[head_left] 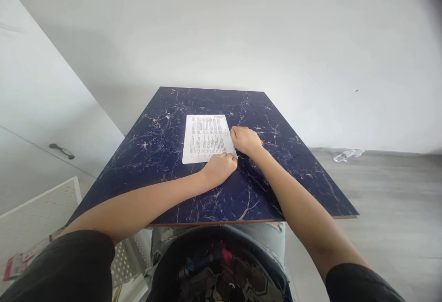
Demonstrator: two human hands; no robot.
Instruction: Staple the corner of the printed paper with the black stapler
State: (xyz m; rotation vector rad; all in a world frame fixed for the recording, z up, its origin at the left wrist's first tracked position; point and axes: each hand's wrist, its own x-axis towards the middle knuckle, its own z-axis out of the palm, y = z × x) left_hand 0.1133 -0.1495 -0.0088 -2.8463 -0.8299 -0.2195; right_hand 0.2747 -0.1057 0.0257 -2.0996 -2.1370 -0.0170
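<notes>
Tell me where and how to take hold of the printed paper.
Probably pinch the printed paper at its left edge, coming from the left: it lies flat on the table with that edge uncovered, while the left hand and right hand crowd its right side.

Paper [204, 136] lying around the middle of the tabletop [214, 99], and here are my left fingers [232, 156] at its near right corner, my right fingers [234, 132] just beyond them at its right edge! My left forearm [148, 203] comes in across the near left, my right forearm [293, 191] across the near right. Behind the tabletop, the wall [276, 39]; off to the left, a cabinet [41, 85]. Over right, the floor [386, 210], plastic packaging [348, 155] lying there near the wall, and under the near edge, my lap [276, 242]
</notes>
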